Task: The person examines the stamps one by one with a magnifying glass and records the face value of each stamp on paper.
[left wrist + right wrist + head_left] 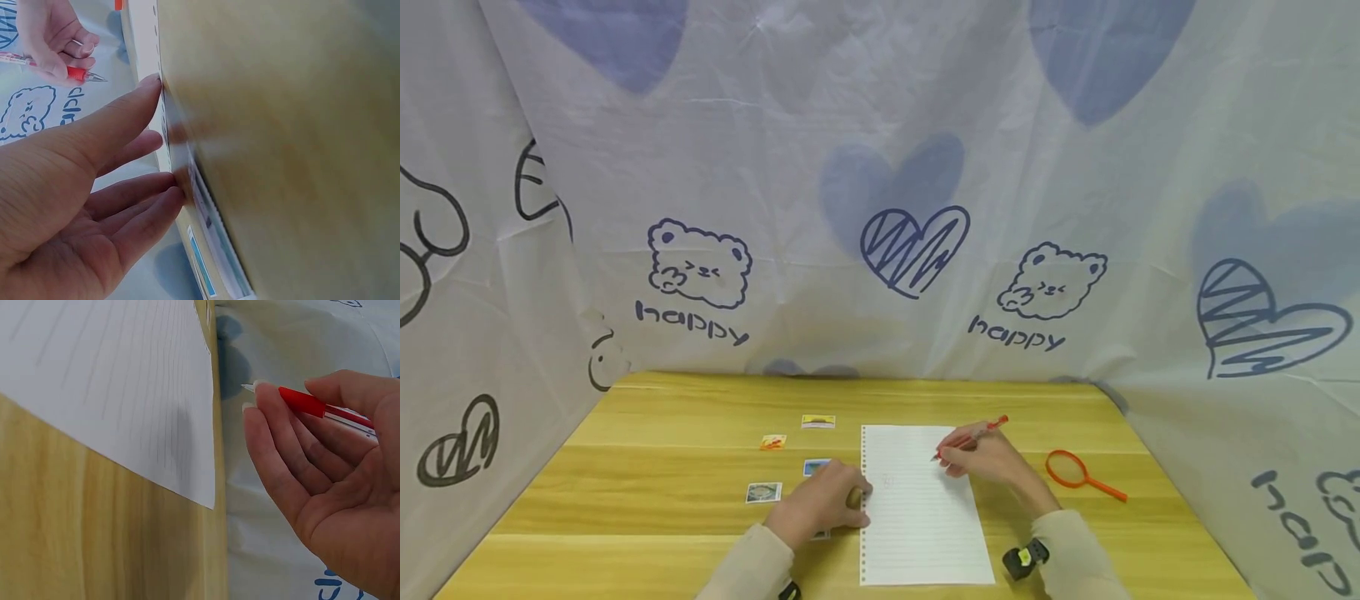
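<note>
A sheet of lined paper (917, 533) with punched holes along its left edge lies on the table. My right hand (981, 457) pinches a red pen (988, 426) over the upper right of the sheet. In the right wrist view the pen's tip (247, 387) points away from the palm, apart from the paper. My left hand (823, 502) rests at the sheet's left edge, its fingertips touching that margin. The left fingers (134, 150) are fairly straight and hold nothing. Faint marks show on the paper's upper left.
Several small stamps lie left of the paper, among them a yellow one (818, 422), an orange one (773, 442) and a grey one (763, 492). An orange magnifying glass (1105, 489) lies to the right. A printed cloth (805, 275) hangs behind the wooden table (625, 492).
</note>
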### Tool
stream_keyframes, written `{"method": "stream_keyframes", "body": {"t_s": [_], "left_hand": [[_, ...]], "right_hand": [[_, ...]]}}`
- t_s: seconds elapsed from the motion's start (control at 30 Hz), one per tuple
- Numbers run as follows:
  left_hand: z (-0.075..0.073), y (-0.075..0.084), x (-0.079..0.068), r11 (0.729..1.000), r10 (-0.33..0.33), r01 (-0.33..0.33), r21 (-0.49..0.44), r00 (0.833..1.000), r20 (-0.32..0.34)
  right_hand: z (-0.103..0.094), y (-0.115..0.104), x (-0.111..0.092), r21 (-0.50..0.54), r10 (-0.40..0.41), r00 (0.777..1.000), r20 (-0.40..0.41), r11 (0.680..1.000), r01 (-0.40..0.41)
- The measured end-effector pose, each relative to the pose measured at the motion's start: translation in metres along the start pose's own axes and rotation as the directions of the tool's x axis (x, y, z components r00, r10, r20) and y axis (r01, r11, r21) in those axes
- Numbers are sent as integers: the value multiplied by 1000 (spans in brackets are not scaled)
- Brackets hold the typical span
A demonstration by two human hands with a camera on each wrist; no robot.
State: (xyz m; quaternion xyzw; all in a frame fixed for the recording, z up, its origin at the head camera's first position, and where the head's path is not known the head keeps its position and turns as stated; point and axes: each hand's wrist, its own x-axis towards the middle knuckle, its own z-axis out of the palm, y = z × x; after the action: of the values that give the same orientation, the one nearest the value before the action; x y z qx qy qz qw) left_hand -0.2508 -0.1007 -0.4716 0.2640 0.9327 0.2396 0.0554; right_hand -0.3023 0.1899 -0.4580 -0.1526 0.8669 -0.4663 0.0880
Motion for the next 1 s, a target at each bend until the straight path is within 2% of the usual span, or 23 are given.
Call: {"method": "stream_keyframes", "body": {"t_s": [0.13,0.4,0.5,0.73,1.0], "left_hand": [[0,0,1,1000,1,-1,9,1000,3],[1,-1,1,1000,-6,6,0,1000,9],[0,0,1,1000,-13,13,3,1000,11],[-1,1,0,1000,-20,20,7,1000,12],[-1,1,0,1000,-12,12,6,1000,8]], "right_hand": [[3,-2,0,59,-3,1000,24,998,2],[8,-2,0,109,-14,997,76,994,6],[9,0,1,94,-24,996,86,995,16],[15,2,5,-14,-23,995,95,1000,25],[27,3,7,33,-8,994,107,999,5]]}}
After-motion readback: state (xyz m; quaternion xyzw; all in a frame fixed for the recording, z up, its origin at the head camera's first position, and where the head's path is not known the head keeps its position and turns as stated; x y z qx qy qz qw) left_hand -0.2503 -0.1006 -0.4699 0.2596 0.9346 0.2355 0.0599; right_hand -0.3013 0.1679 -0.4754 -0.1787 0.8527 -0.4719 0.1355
